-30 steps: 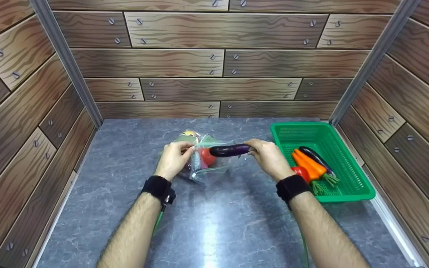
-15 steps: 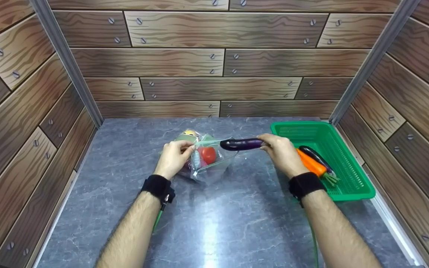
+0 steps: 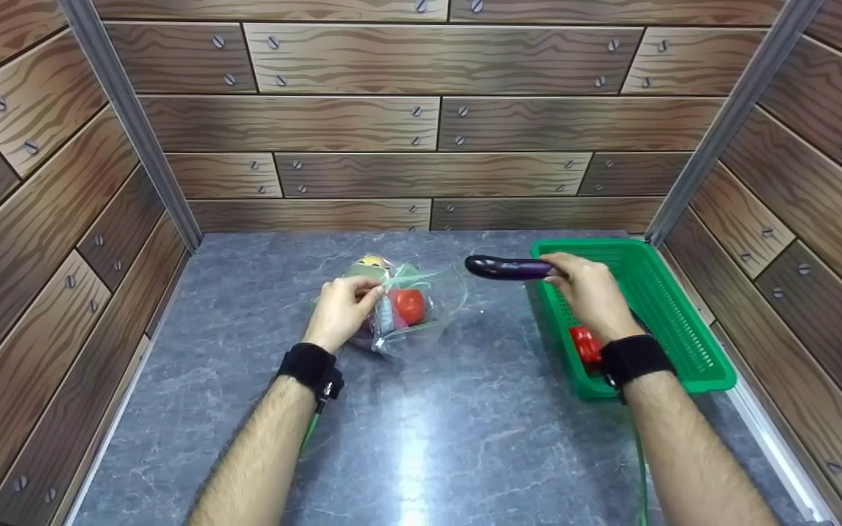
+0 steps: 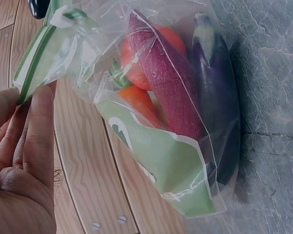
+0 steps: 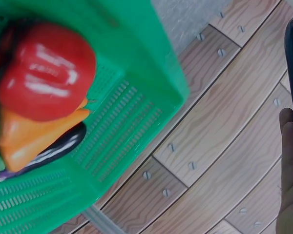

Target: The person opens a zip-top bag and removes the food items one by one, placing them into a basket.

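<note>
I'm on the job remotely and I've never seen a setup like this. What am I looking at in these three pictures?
No machine here: you see a person's two bare hands. The wide picture comes from a camera worn on the head, looking forward and down. The other two come from cameras on the wrists, each looking at its own hand's work.

The left hand pinches the edge of a clear bag on the grey tabletop. Through the plastic you can make out several vegetables, including a dark one and a reddish-purple one.

The right hand holds an eggplant by one end. Near it stands a green basket with a red vegetable, orange carrots and another eggplant.
</note>
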{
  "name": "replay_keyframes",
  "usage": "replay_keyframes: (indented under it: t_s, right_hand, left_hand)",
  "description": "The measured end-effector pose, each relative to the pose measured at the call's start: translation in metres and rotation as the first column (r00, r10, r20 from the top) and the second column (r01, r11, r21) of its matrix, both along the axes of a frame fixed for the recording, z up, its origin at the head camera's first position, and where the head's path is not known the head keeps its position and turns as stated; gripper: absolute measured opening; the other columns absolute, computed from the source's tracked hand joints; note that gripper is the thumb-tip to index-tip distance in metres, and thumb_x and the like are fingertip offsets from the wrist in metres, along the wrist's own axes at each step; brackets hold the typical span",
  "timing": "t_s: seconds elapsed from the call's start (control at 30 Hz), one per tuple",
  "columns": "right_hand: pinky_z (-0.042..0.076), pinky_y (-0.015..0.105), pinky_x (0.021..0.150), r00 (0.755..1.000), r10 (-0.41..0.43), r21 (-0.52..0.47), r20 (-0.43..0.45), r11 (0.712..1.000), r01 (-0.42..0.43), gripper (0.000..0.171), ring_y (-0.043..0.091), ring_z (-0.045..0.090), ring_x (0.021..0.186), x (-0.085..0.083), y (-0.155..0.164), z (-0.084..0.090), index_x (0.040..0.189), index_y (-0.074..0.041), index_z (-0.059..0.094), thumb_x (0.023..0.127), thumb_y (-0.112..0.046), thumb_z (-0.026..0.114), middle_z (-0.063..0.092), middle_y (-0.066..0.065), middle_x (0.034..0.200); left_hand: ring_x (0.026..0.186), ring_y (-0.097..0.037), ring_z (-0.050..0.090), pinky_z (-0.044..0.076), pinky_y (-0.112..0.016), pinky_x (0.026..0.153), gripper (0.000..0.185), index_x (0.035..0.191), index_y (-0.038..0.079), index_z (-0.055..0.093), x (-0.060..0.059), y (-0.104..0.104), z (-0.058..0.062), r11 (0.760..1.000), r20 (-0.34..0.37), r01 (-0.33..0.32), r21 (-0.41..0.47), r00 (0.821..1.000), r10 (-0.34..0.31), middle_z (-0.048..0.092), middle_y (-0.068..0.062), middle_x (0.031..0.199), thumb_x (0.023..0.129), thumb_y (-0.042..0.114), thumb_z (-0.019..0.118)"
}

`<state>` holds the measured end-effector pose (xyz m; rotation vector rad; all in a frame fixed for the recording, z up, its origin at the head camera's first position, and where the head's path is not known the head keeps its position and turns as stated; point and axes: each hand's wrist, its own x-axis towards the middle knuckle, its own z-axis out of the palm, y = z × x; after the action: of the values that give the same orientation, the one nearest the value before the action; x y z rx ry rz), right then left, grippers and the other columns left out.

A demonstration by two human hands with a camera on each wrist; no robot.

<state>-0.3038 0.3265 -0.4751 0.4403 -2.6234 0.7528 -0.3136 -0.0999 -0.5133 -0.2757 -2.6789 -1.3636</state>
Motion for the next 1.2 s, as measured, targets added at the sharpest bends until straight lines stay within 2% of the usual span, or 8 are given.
replay_keyframes:
  t_s: [0.23,0.47,0.7,0.93,1.2]
  right_hand:
    - [0.065,0.069,0.111,0.998,-0.043,0.019,-0.040,0.999,0.044,0.035,0.054,0.080,0.129,0.001,0.024,0.002,0.143,0.003,0.079,0.109,0.000,0.080,0.082,0.030,0.141]
    - [0.067,0.069,0.106,0.992,-0.123,0.040,0.005,0.992,0.123,0.039,0.055,0.080,0.125,0.006,0.046,0.001,0.149,0.005,0.076,0.110,-0.001,0.079,0.079,0.034,0.144]
    - [0.068,0.069,0.099,0.982,-0.182,0.040,0.053,0.983,0.180,0.040,0.055,0.081,0.117,0.008,0.065,-0.006,0.151,0.005,0.074,0.112,-0.002,0.077,0.080,0.036,0.137]
    - [0.070,0.069,0.093,0.974,-0.222,0.046,0.041,0.974,0.220,0.037,0.057,0.081,0.113,0.011,0.084,-0.014,0.149,0.009,0.073,0.113,0.001,0.075,0.080,0.040,0.132]
    - [0.069,0.071,0.093,0.963,-0.259,0.042,0.075,0.966,0.256,0.038,0.060,0.081,0.111,0.014,0.097,-0.030,0.146,0.012,0.073,0.111,-0.001,0.078,0.080,0.042,0.126]
  left_hand:
    - [0.119,-0.029,0.089,0.072,-0.050,0.106,0.025,0.131,0.010,0.089,-0.001,-0.001,-0.001,1.000,-0.008,0.005,-0.003,1.000,-0.005,0.091,-0.012,0.124,0.114,0.025,0.080]
    - [0.120,-0.028,0.088,0.071,-0.051,0.107,0.024,0.129,0.007,0.089,-0.001,-0.002,-0.002,1.000,-0.029,0.009,-0.017,1.000,-0.009,0.092,-0.012,0.123,0.113,0.023,0.079]
    - [0.119,-0.029,0.088,0.071,-0.051,0.107,0.024,0.130,0.008,0.089,-0.001,-0.002,-0.001,1.000,-0.022,0.010,-0.017,1.000,-0.010,0.091,-0.012,0.123,0.113,0.023,0.079]
    - [0.117,-0.027,0.089,0.071,-0.050,0.105,0.024,0.130,0.008,0.089,-0.001,-0.002,-0.001,1.000,-0.016,0.009,-0.010,1.000,-0.009,0.092,-0.012,0.122,0.114,0.024,0.079]
    - [0.119,-0.029,0.089,0.071,-0.051,0.107,0.025,0.131,0.008,0.088,0.000,-0.002,-0.001,1.000,-0.014,0.012,-0.009,1.000,-0.012,0.091,-0.012,0.124,0.114,0.023,0.079]
